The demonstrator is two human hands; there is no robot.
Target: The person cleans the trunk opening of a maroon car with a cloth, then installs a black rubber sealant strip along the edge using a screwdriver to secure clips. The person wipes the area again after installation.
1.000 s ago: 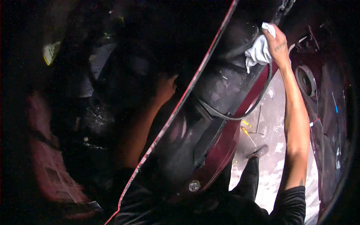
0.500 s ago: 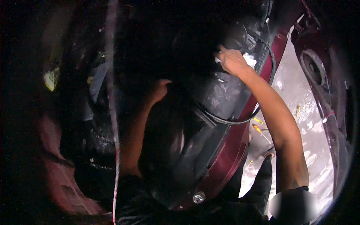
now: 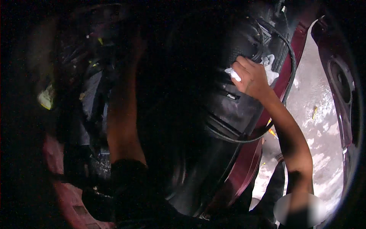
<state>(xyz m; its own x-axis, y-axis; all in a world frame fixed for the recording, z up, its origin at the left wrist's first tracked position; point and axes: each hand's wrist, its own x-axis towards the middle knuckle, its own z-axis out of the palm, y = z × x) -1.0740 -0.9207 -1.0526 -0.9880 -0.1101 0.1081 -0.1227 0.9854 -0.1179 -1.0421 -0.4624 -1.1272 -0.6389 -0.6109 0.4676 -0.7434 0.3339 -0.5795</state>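
Note:
My right hand [image 3: 251, 76] is closed around a crumpled white cloth [image 3: 270, 69], whose ends stick out on both sides of the fist. That fist rests on or just over a dark panel [image 3: 248, 110] inside a maroon car body; contact cannot be made out. Just nearer than it, a small slot or handle-like part [image 3: 231, 95] shows in the panel. My left forearm [image 3: 124, 114] reaches far forward into deep shadow, and the left hand [image 3: 139, 45] is barely visible there, its fingers lost in the dark.
A black rubber strip or hose [image 3: 292, 68] loops over the panel and the maroon sill [image 3: 244, 168]. On the right hangs a door panel with a round speaker [image 3: 341, 82]. An orange-handled tool [image 3: 272, 132] lies on the pale floor [image 3: 324, 152]. A dark leg [image 3: 272, 187] stands below.
My left hand has moved farther forward into the shadow. The right hand has curled into a fist on the white cloth. The whole view has shifted slightly.

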